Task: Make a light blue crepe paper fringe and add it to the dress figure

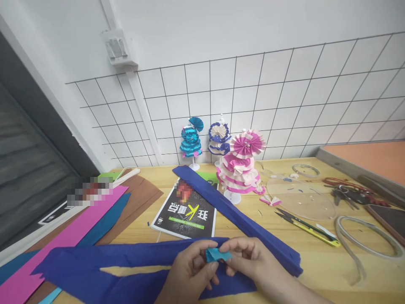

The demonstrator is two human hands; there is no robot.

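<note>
Between my hands is a small folded piece of turquoise crepe paper. My left hand pinches its left end with thumb and fingers, while my right hand grips the right end. Below them spreads a dark blue crepe paper sheet with a long split. Beyond my right hand, a long folded dark blue strip slants across a black-covered book. Three small stands dressed in pleated paper stand at the back: a turquoise one, a blue and cream one and a pink and white one.
At left lie pink paper, brown paper and a white roll. Scissors and a yellow cutter lie at right, near coiled clear tubing, keys and a phone-like dark slab.
</note>
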